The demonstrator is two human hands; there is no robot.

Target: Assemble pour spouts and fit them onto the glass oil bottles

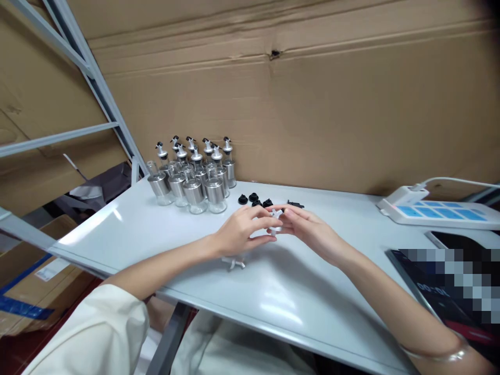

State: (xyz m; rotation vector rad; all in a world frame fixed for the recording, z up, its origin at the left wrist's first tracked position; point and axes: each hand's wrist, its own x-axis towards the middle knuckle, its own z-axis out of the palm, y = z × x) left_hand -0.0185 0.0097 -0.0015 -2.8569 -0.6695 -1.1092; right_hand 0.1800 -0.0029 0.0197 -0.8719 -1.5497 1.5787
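Note:
Above the middle of the table, my left hand (247, 229) and my right hand (312, 232) meet around a small silver pourer spout (275, 223). The left fingers pinch it from the left. On the other side, my right thumb and fingers close on its upper end, where a small dark bit shows; its shape is too small to make out. Under my left wrist lie more silver spout pieces (234, 263), partly covered by the hand. Just beyond my fingers are several black stoppers (242, 199) and a little group of thin black parts (296, 204).
Glass oil bottles with steel bands (195, 194) stand in rows at the table's back left; the rear ones carry pourers, the front ones have bare necks. At right are a white power strip (441, 212) and phones (414, 276). Cardboard (312, 114) walls the back; a metal frame (105, 104) rises left.

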